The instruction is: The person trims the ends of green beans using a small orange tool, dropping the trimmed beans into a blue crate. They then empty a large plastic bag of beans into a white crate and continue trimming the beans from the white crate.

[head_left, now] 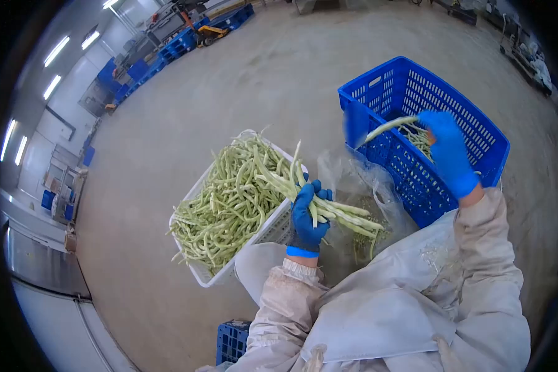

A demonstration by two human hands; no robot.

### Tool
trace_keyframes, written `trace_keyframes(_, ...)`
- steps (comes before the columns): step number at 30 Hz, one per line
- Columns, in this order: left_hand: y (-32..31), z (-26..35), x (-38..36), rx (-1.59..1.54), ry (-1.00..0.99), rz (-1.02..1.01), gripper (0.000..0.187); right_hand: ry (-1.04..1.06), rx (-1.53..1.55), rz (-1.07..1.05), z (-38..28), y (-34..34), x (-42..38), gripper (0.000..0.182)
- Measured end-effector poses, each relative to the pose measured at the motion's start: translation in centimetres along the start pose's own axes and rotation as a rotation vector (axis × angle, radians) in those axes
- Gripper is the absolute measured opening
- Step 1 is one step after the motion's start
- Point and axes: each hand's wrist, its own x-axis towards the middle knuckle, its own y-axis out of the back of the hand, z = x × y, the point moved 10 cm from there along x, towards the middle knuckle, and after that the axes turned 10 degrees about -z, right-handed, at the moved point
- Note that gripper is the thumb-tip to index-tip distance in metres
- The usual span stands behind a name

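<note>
A bunch of long pale-green beans (353, 218) is gripped in my left hand (307, 220), which wears a blue glove. Its fingers wrap around the middle of the bunch, beside the right edge of a white crate (203, 277). Heaped beans (232, 198) fill that crate. My right hand (449, 152), also gloved in blue, is raised over the near side of a blue slatted crate (398, 181). A long bean (390, 125) is pinched in its fingers and points left. More beans (417, 137) lie inside the blue crate, partly hidden by my right hand.
A clear plastic bag (336, 177) lies on the floor between the crates, with small green scraps on it. Below my left arm stands a small blue crate (231, 341). Blue pallets (183, 43) and a yellow pallet jack (211, 33) are far off at the upper left.
</note>
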Motion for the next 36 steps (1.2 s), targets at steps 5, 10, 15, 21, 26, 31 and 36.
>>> trace_keyframes(5, -0.1, -1.6, 0.7, -0.026, -0.006, 0.066, 0.032, -0.168, 0.713, -0.202, -4.1, -1.3, 0.4, 0.038)
trace_keyframes(10, -1.3, -3.4, 0.8, 0.058, 0.045, -0.002, 0.029, 0.418, 0.493, -0.424, -19.3, -5.1, -3.6, 0.039)
trace_keyframes(15, -2.8, -4.0, -0.6, -0.109, 0.102, -0.02, 0.031, 0.235, 0.796, -0.251, -16.7, -7.3, -4.4, 0.03)
trace_keyframes(21, -3.3, -4.5, -0.8, -0.007, 0.169, -0.055, 0.033, -0.007, 1.111, -0.278, -14.2, -7.5, -5.7, 0.019)
trace_keyframes(26, -3.7, -3.5, -0.5, -0.076, 0.112, -0.124, 0.041, -0.443, 1.34, -0.389, -10.2, -10.0, -7.7, 0.024)
trace_keyframes(31, -3.5, -3.3, -0.5, -0.083, 0.085, -0.093, 0.044, -0.118, 0.679, -0.535, -12.6, -7.5, -6.9, 0.026)
trace_keyframes(36, -2.5, -4.1, -0.9, -0.008, 0.106, -0.019, 0.042, -0.43, 1.286, -0.632, -10.6, -12.4, -9.5, 0.032)
